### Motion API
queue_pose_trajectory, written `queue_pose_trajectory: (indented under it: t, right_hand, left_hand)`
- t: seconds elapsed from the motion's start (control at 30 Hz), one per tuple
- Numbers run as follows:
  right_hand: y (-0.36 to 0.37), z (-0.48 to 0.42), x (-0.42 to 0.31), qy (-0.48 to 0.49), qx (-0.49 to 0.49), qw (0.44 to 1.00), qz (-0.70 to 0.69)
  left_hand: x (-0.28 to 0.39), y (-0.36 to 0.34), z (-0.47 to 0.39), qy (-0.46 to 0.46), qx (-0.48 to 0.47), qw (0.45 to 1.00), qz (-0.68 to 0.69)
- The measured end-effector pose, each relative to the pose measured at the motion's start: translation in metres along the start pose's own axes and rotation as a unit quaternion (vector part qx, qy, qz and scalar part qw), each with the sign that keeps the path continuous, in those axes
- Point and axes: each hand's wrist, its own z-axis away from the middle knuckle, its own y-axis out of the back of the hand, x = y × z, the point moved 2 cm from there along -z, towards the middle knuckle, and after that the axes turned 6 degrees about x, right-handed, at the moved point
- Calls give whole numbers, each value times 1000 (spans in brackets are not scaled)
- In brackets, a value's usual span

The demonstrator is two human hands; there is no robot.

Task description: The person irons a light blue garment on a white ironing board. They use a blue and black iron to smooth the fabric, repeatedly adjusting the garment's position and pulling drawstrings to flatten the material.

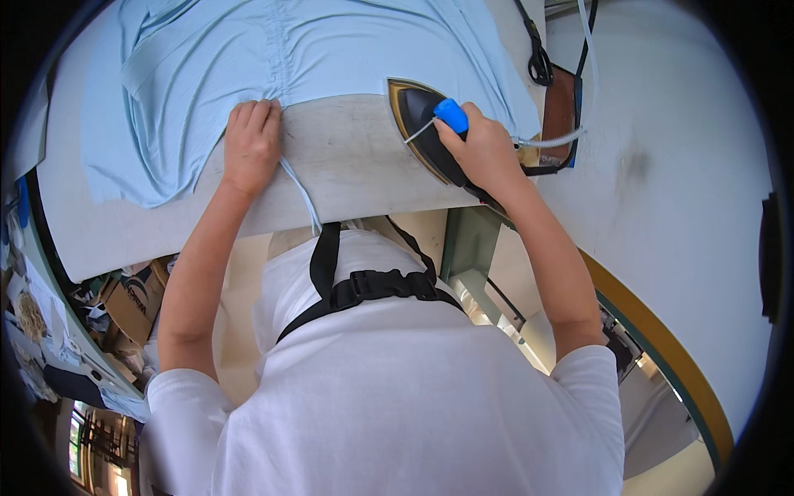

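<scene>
A light blue garment (372, 43) lies spread over the pale padded ironing surface (335, 149), smooth on the right and creased on the left. My left hand (253, 139) grips its near edge beside a gathered seam (280, 56). Two thin light blue drawstring ends (304, 192) hang from under that hand past the surface's front edge. In my right hand (487, 149) is the handle of a black steam iron (422, 118) with a blue knob or button (451, 116). The iron's tip reaches the garment's near edge, while its rear extends over bare padding.
Right of the garment, black-handled scissors (540, 65) lie near a reddish-brown iron rest (560, 102). A ribbed pale hose (552, 141) runs from the iron. A white table (676, 155) adjoins on the right. Below left, a cardboard box (133, 304) sits among fabric scraps.
</scene>
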Motion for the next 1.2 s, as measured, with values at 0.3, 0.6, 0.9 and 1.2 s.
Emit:
queue_pose_trajectory:
  t: [0.3,0.6,0.9,1.2]
  right_hand:
    - [-10,59,55,-101,43,992,-56]
    - [45,105,169,-362,92,880,-294]
    - [35,82,140,-238,77,945,-212]
    - [-21,56,44,35,42,995,-89]
  left_hand:
    - [-7,-10,10,38,-16,998,-42]
    - [0,-45,-7,98,-23,992,-77]
    - [107,-85,-41,92,-69,975,188]
    - [36,36,60,144,4,987,-75]
